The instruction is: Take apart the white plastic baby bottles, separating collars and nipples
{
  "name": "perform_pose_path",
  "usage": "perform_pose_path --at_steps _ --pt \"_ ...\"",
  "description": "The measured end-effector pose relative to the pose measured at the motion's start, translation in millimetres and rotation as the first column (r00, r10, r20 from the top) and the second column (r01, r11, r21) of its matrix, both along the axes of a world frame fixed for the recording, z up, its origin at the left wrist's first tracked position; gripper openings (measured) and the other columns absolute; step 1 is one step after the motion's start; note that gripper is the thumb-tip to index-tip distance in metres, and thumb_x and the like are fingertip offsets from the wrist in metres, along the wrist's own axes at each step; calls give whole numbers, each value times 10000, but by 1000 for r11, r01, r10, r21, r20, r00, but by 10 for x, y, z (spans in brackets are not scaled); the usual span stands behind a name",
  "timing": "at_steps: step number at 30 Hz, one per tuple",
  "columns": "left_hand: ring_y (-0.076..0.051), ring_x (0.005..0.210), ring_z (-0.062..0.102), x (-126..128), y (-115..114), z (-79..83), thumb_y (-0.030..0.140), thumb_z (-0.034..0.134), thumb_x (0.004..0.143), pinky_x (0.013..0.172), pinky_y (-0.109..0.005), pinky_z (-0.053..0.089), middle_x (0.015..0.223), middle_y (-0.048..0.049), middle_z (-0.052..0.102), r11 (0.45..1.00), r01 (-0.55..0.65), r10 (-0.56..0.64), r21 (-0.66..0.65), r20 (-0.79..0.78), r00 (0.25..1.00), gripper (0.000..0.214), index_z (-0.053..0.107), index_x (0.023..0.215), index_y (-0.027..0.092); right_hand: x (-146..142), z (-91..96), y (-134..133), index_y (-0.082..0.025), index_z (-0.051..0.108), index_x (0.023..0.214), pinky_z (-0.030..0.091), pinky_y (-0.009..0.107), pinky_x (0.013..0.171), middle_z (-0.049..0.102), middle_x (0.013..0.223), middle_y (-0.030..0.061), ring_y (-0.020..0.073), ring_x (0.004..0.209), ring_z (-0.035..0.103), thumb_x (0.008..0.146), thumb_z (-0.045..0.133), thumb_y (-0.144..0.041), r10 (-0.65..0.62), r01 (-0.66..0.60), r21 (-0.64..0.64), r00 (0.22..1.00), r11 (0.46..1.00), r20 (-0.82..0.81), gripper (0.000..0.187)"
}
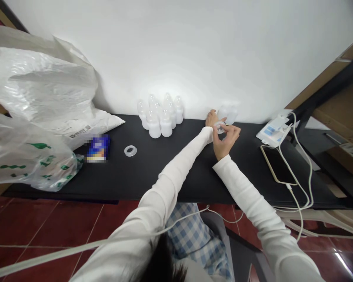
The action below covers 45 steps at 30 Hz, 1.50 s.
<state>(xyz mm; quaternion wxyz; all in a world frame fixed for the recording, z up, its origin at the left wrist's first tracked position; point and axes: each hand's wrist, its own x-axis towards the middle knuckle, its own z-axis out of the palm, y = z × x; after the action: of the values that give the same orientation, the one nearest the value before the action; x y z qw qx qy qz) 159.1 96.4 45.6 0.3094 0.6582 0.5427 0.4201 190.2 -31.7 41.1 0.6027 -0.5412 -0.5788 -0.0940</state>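
My right hand [226, 140] pinches a translucent round ring [219, 127] between thumb and fingers, above the right half of the black table. Close behind it, my left hand [212, 118] is bent with its fingers curled; what it grips is hidden by the ring and my right hand. Just beyond both hands, a few frosted white bottles [231, 113] stand against the wall, partly covered. To the left, several white bottles with clear domed caps [165, 124] stand upright in a group. Another translucent ring [130, 151] lies flat on the table.
Large white plastic bags [44, 86] and a blue packet [98, 149] occupy the left side of the table [117, 176]. On the right lie a phone [278, 164], white cables [310, 172] and a white power strip [273, 131]. A white wall rises behind.
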Motion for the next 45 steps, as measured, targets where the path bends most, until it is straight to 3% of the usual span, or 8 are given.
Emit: perform_pose_path --at_steps 7,15,19,23,29,36,39,45 --pt "-315 1265 536 7 -11 -62 305 669 886 1042 -387 390 1287 -241 564 999 -14 18 44 -78 997 375 491 1160 121 18 -15 16 -194 625 1029 466 577 960 513 1017 115 279 988 573 902 585 -562 -27 28 15 999 1000 -43 392" --pt "-170 867 631 -1174 -693 -244 437 704 825 815 -307 496 978 -34 643 979 155 -167 132 89 982 354 493 986 202 -54 -26 -17 -227 635 1110 522 489 916 510 1017 97 249 996 568 915 592 -525 157 -157 16 988 987 0 358" --pt "-140 721 636 -1755 -1057 -294 569 624 843 611 -255 505 903 -12 645 985 172 -168 17 328 930 422 517 1045 215 -102 -45 -10 -220 636 1084 547 415 805 553 997 86 193 848 557 923 583 -524 255 -256 -25 967 966 -25 349" --pt "-154 821 624 -2097 -1227 -275 613 725 731 623 -241 510 1040 -52 641 979 167 -194 116 296 935 539 573 1047 203 -165 -108 38 -216 640 1047 556 344 745 601 986 53 145 775 575 899 610 -547 458 -477 -73 870 876 -182 364" --pt "-143 856 616 -2144 -1315 -166 594 682 774 611 -201 489 1129 -65 618 993 38 -71 115 295 953 503 556 1079 214 -209 -173 110 -230 647 999 577 283 674 693 954 14 112 705 622 804 703 -617 649 -789 -135 578 600 -495 437" --pt "-67 513 494 -2116 -1359 -94 480 610 887 481 -186 393 779 20 581 995 -62 85 -83 307 948 278 541 922 213 -125 -105 72 -214 656 1016 610 327 852 701 1060 50 163 948 685 750 802 -518 756 -866 -218 500 451 -423 429" --pt "-60 453 459 -2130 -1343 -95 456 618 890 473 -193 384 689 45 549 994 -61 82 -87 261 962 266 520 859 211 -105 -119 70 -216 658 979 598 356 929 654 1075 55 186 1039 678 735 821 -488 795 -864 -232 503 447 -339 400" --pt "-63 398 448 -2141 -1349 -123 460 604 887 443 -200 373 607 59 519 998 -51 60 -43 232 971 280 499 801 215 -149 -125 -8 -216 616 859 567 400 971 602 1049 66 206 1159 641 906 616 -270 806 -796 -225 588 561 -70 72"
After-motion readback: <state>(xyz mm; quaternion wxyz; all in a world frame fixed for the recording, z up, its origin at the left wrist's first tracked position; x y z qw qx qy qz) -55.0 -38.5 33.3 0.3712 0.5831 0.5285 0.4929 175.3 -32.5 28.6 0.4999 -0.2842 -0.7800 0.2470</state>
